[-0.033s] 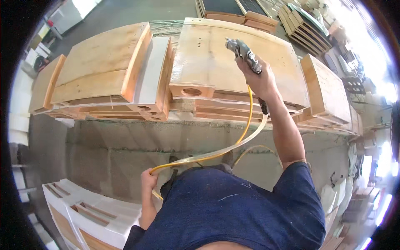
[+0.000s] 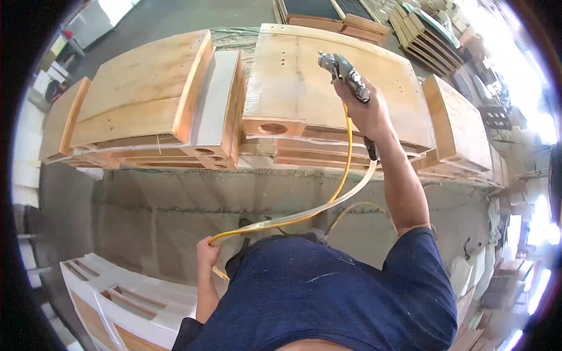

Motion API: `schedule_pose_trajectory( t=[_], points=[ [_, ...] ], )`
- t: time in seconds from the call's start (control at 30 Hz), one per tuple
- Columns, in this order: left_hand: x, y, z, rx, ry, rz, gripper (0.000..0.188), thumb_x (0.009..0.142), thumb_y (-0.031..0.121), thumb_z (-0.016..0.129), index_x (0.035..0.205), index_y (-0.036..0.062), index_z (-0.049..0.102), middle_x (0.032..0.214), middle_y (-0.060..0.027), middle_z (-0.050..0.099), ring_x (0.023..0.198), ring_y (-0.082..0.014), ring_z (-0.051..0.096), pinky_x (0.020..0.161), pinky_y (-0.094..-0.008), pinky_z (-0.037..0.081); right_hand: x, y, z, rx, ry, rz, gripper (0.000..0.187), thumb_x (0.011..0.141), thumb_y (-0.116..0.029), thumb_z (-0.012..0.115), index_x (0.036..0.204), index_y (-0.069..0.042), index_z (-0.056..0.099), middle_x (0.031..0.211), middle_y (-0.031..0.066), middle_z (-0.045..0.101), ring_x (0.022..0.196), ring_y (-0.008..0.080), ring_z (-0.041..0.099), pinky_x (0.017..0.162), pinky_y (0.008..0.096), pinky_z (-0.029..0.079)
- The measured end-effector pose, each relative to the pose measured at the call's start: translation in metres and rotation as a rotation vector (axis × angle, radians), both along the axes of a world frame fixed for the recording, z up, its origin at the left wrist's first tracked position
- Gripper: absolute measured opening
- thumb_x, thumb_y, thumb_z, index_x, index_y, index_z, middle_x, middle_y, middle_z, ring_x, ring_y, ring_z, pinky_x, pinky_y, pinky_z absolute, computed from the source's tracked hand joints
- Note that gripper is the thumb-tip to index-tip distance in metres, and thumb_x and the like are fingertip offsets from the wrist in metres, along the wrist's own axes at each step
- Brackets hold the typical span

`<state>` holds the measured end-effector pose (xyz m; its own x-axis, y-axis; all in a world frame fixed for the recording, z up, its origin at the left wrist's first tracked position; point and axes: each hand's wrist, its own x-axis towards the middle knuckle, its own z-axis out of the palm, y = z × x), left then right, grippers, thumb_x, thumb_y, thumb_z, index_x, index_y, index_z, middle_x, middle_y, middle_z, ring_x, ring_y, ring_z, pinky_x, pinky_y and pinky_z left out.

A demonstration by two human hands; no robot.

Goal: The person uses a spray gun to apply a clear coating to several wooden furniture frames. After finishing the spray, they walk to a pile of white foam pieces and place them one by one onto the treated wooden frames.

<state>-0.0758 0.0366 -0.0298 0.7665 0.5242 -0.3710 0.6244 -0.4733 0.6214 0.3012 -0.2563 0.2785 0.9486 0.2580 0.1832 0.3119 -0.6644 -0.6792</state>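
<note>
Hands: right hand (image 2: 366, 111) grips spray gun (image 2: 345, 73) over wood panel (image 2: 304, 88); left hand (image 2: 208, 253) holds hoses (image 2: 304, 215).

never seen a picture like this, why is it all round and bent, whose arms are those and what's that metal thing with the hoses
The picture comes from a wide fisheye camera worn on a person's head, looking down, so straight edges bend near the rim. The arms and the dark blue shirt at the bottom are that person's own. The right hand holds a metal spray gun out over a large wooden panel, whose left part looks wet and shiny. A yellow hose and a clear hose run from the gun back to the left hand, which grips them near the waist. More wooden panels lie side by side on a stack across a concrete floor. White-painted pieces sit at the lower left.
</note>
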Motion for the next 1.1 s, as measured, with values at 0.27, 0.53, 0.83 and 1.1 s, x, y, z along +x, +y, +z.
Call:
schedule_pose_trajectory(
  t=[0.27,0.53,0.83,1.1],
  points=[
    [-0.007,0.089,-0.004,-0.049,0.050,-0.197,0.013,0.065,0.009,0.065,0.071,-0.0005,0.059,0.059,-0.0207,0.053,0.052,-0.0321,0.050,0.054,-0.0405,0.041,-0.116,0.017,-0.033,0.026,0.080,0.061,0.025,0.087,-0.025,0.066,0.101,-0.006,0.059,0.079,0.0156,0.063,0.076,0.0233,0.064,0.070,0.0371,0.049],
    [0.041,0.092,-0.003,-0.067,0.084,-0.299,0.014,0.064,0.009,0.066,0.070,-0.0003,0.057,0.061,-0.0191,0.053,0.056,-0.0294,0.053,0.057,-0.0388,0.042,-0.145,-0.123,-0.050,0.413,0.090,-0.759,0.027,0.088,-0.032,0.065,0.081,-0.006,0.064,0.048,-0.0019,0.048,0.040,0.0060,0.043,0.038,0.0236,0.033],
    [0.076,0.030,0.034,-0.043,0.031,-0.447,0.012,0.061,0.006,0.063,0.069,0.0000,0.057,0.065,-0.0208,0.055,0.061,-0.0368,0.055,0.059,-0.0407,0.045,-0.105,-0.197,-0.045,0.443,0.042,-0.861,0.033,0.089,-0.036,0.063,0.079,-0.004,0.061,0.052,-0.0024,0.048,0.040,0.0048,0.041,0.037,0.0219,0.031],
    [-0.003,0.094,0.046,0.065,0.188,-0.161,0.013,0.062,0.008,0.063,0.070,-0.0004,0.057,0.065,-0.0213,0.055,0.060,-0.0369,0.052,0.058,-0.0407,0.044,-0.067,-0.012,-0.065,0.278,0.236,-0.226,0.029,0.089,-0.030,0.063,0.094,-0.001,0.060,0.066,0.0002,0.051,0.060,0.0084,0.050,0.055,0.0268,0.043]
  ],
)
